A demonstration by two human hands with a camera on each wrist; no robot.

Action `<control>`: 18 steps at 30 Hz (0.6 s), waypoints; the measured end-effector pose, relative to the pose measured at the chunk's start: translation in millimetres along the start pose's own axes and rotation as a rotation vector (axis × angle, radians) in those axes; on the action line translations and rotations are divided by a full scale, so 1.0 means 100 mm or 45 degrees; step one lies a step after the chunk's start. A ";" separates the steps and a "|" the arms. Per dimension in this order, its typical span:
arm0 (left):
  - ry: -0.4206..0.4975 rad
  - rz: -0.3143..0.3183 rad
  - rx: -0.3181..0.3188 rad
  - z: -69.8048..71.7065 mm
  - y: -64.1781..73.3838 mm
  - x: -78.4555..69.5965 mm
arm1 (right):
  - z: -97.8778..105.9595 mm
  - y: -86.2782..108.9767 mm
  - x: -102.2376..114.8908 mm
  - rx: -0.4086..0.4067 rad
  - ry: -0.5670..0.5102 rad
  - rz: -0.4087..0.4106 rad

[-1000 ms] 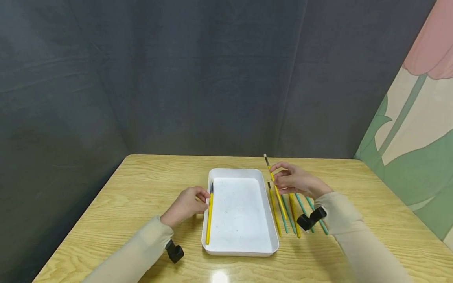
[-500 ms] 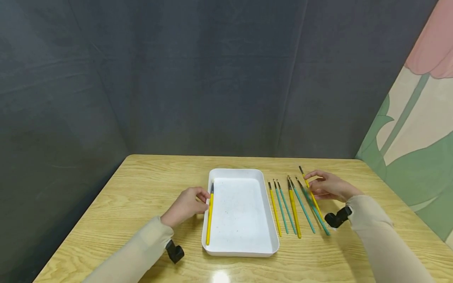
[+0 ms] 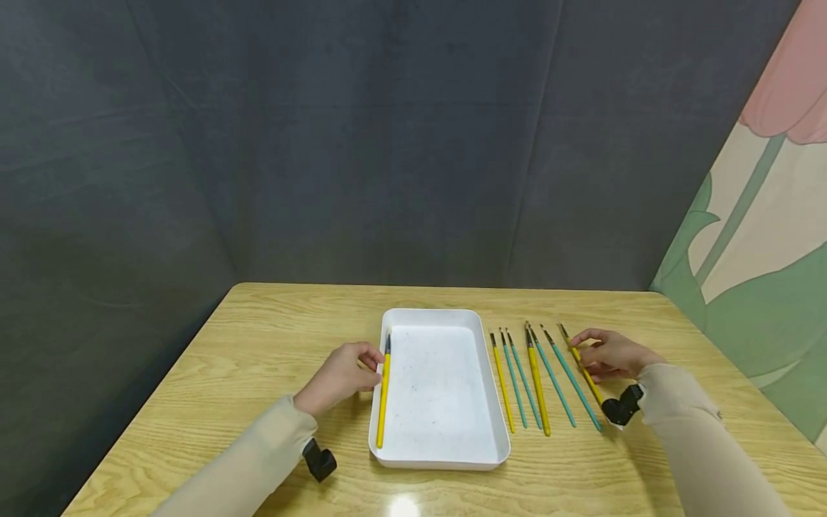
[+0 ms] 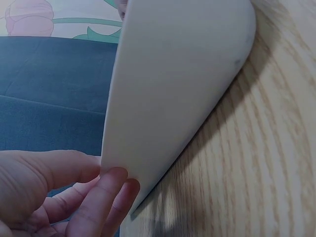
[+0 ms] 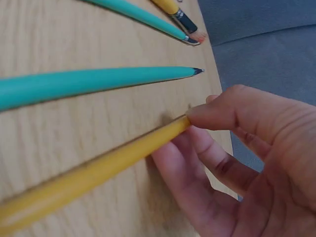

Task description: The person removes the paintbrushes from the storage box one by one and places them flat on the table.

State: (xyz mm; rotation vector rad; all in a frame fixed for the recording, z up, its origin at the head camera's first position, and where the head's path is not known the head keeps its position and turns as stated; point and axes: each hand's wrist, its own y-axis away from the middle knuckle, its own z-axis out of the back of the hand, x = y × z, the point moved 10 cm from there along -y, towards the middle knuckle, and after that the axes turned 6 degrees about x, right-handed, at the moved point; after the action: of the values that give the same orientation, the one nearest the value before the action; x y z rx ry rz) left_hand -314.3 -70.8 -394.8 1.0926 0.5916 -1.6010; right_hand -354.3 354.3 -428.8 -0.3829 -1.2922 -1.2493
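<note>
My left hand pinches the left rim of a white tray; in the left wrist view, thumb and fingers grip the tray's wall. One yellow paintbrush lies inside along that left side. On the far right, my right hand holds another yellow paintbrush between thumb and fingers, low over the table. The right wrist view shows its yellow handle slanting from the fingertips, beside a teal paintbrush. The fingers hide part of this brush in that view.
Between the tray and my right hand lie several yellow and teal paintbrushes, among them a thick yellow paintbrush and a teal paintbrush. The wooden table ends at a dark curtain. A painted wall stands right.
My right hand has carried the yellow paintbrush rightward from beside the tray, over the other brushes, then lowered it at the right end of the row. My left hand stays put.
</note>
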 end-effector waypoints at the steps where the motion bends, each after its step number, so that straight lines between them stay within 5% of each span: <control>1: 0.002 -0.001 0.001 0.00 0.00 0.00 | -0.01 0.00 0.01 -0.004 0.012 -0.001; 18: 0.021 -0.019 0.020 -0.01 0.01 -0.01 | -0.06 -0.06 -0.01 0.010 0.065 -0.028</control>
State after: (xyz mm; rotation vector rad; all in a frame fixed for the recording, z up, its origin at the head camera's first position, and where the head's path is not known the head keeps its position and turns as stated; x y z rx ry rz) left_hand -313.4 -70.0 -394.3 1.1163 0.6003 -1.6135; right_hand -356.6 348.0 -433.8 -0.3302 -1.2600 -1.2642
